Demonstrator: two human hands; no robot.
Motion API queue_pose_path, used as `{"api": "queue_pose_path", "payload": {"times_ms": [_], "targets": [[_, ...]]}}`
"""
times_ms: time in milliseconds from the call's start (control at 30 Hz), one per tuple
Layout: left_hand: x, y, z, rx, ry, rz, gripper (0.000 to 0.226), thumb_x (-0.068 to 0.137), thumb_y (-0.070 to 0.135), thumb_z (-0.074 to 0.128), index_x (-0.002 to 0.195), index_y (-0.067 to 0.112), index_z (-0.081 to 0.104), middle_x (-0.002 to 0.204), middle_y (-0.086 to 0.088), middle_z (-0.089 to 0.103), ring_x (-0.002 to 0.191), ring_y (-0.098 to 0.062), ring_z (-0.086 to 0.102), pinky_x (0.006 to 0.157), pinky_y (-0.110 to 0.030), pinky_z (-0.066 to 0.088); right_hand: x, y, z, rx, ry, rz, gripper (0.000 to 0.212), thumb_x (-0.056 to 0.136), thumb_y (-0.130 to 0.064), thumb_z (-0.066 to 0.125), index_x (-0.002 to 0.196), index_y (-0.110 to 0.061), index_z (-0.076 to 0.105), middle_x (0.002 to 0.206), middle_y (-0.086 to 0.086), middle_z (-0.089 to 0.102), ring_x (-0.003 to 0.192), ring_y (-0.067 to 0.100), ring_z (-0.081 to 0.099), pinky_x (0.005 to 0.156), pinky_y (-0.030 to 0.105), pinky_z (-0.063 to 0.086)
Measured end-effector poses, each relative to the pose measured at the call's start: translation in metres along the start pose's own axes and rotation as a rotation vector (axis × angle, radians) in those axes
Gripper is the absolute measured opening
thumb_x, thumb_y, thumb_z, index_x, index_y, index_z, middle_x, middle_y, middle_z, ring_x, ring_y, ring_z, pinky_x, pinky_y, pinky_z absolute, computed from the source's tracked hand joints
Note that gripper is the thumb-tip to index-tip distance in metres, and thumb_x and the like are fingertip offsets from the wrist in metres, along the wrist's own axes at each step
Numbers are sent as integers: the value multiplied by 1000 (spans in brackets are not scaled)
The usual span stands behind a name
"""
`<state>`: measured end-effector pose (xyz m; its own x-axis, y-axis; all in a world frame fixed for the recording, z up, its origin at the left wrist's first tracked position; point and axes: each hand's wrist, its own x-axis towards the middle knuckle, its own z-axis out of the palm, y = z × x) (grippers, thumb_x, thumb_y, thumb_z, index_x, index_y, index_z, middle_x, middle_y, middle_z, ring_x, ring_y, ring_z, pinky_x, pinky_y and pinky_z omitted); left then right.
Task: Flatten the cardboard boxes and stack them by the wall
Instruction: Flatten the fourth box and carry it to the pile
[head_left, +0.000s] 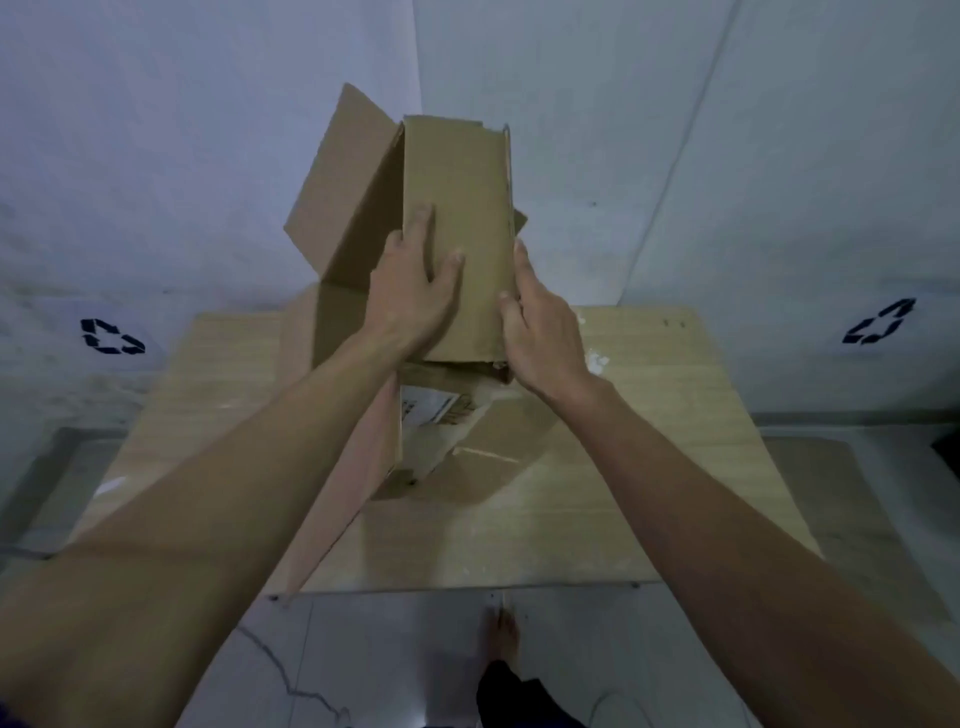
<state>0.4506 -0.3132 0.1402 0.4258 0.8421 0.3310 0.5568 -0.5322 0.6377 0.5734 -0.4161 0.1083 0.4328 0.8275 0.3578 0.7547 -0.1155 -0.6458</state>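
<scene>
Together, both hands hold the cardboard box (457, 208).

The label (428, 410) on the box (457, 234) is half covered by the panel above it, and its print is too blurred to read. The left hand (410, 291) hides the box's lower left corner. The right hand (545, 332) wraps the right edge, its fingertips out of sight behind it. Both arms run off the bottom edge. The foot (503, 636) is partly cut off.
</scene>
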Motion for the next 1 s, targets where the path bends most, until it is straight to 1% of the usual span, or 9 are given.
{"api": "queue_pose_path", "payload": {"times_ms": [133,267,333,367,467,567,667,867,1000], "targets": [[1,3,-21,-167,97,-59,65,98,47,47,155,24,26,146,-8,45,130,-21,46,106,-30,35,16,-36,-25,-103,55,-105,60,99,-27,30,158,-18,23,76,-3,57,65,15,53,63,34,42],[-13,-30,-24,-157,17,-181,68,96,52,45,155,25,27,149,-8,46,132,-25,47,111,-40,38,5,-54,-6,-237,-72,-64,57,102,-29,33,158,-19,22,77,-2,57,65,18,52,61,33,40],[-31,-56,-18,-81,-110,-297,69,96,52,46,155,25,26,150,-13,44,133,-31,46,110,-41,38,-13,-52,17,-236,-197,-47,58,103,-33,31,158,-21,19,93,5,66,78,24,63,70,38,52],[-43,-71,-15,-38,-160,-365,70,95,54,46,155,25,24,151,-15,42,134,-34,45,110,-41,37,-25,-50,31,-207,-286,-35,58,104,-35,31,159,-23,17,113,8,67,94,28,65,81,42,53],[-80,-105,-14,49,-192,-549,73,96,58,43,157,28,18,154,-15,38,136,-37,43,109,-42,34,-56,-50,71,-122,-496,-30,61,104,-44,32,159,-31,9,161,-3,31,140,24,39,108,45,39],[-100,-130,-19,33,-197,-629,72,98,56,41,158,24,15,156,-13,36,140,-35,38,110,-39,29,-68,-57,106,-108,-560,-69,68,101,-49,34,159,-31,3,166,-12,10,152,18,13,119,52,24],[-100,-140,-24,-76,-175,-672,76,94,57,47,157,27,18,155,-16,36,140,-34,37,111,-38,30,-65,-56,121,-77,-581,-35,74,98,-57,36,158,-35,-2,166,-16,0,154,17,1,122,53,15],[-89,-139,-27,-326,-217,-737,98,77,73,56,156,35,13,160,-7,28,142,-30,36,115,-43,33,-66,-34,120,129,-498,250,77,92,-69,41,156,-45,7,167,-8,8,152,21,15,121,46,20],[-86,-131,-25,-312,-292,-696,114,64,86,58,156,40,10,158,-6,27,138,-31,40,114,-45,36,-79,-37,111,161,-335,241,68,98,-63,38,157,-38,17,162,-5,23,142,22,34,110,38,33]]}}
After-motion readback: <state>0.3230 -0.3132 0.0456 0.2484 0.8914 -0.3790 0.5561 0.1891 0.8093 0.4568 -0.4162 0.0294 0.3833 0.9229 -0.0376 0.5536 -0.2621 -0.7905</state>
